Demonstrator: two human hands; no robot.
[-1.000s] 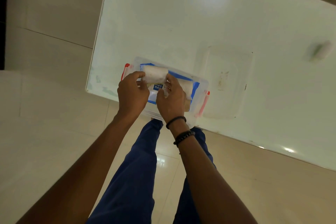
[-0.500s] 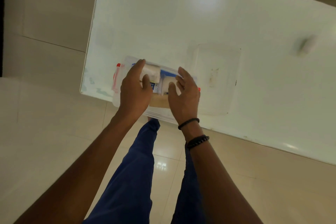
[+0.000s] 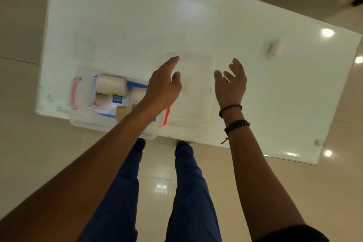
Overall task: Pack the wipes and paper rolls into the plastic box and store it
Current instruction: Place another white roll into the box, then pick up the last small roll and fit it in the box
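Note:
A clear plastic box point(image 3: 84, 122) with red side clips sits at the near left corner of the white table point(image 3: 137, 25), overhanging its edge. Inside lie a blue wipes pack point(image 3: 115, 100) and white paper rolls point(image 3: 111, 83). The clear lid point(image 3: 196, 92) lies flat on the table just right of the box. My left hand point(image 3: 164, 84) hovers open over the lid's left side, its forearm crossing the box. Held open with fingers spread, my right hand point(image 3: 231, 82) is at the lid's right edge. Neither hand holds anything.
A small white roll point(image 3: 276, 48) lies blurred at the far right of the table. The table's near edge runs just in front of my blue trouser legs point(image 3: 188, 192). Glossy beige floor tiles surround the table.
Both hands have left the rolls in the box and moved right, opening over the lid. The view has shifted, so the box now appears further left.

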